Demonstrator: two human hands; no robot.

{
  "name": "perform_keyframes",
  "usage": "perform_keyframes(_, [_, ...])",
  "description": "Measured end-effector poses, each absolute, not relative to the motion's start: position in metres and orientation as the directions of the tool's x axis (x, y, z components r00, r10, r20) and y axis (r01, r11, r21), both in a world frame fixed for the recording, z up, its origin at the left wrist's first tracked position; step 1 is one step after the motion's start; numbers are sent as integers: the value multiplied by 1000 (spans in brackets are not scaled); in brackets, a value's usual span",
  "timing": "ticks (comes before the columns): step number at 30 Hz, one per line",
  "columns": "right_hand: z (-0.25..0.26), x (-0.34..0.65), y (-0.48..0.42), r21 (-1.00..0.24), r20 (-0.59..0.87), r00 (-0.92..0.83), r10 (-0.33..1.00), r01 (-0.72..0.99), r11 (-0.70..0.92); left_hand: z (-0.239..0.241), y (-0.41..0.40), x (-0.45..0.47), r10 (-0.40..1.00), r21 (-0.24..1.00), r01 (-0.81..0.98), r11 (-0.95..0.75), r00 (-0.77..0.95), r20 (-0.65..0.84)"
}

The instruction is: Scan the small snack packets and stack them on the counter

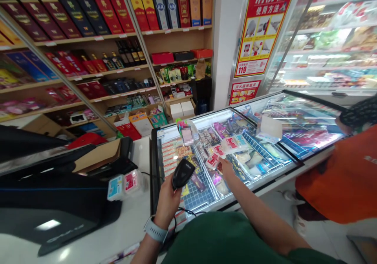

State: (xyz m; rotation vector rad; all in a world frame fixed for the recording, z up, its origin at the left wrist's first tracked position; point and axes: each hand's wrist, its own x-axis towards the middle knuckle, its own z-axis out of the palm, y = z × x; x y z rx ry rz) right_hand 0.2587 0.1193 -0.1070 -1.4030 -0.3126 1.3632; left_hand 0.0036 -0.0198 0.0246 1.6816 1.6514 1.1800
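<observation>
In my left hand is a black barcode scanner, its head tilted up over the freezer's near left end. Its cable trails below my wrist. My right hand is closed on a red-labelled clear plastic pack above the chest freezer's glass top; part of the grip is hidden. Just beyond lie more packs with red labels and a blue-labelled pack. On the counter to my left sit another blue-labelled pack and a red-labelled pack.
The chest freezer holds wire baskets of frozen goods. An open white carton rests on its glass. To the left stands a black checkout terminal. A person in an orange garment is at the right. Stocked shelves line the back.
</observation>
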Motion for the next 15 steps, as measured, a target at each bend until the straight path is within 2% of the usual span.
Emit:
perform_keyframes(5, [-102,260,117,-712,-646,240,725,-531,-459,28,-23,7,968,835,533,-137,-106,227])
perform_keyframes(15, [-99,260,111,-731,-580,63,812,-482,-484,22,-26,8,967,841,518,-157,-95,238])
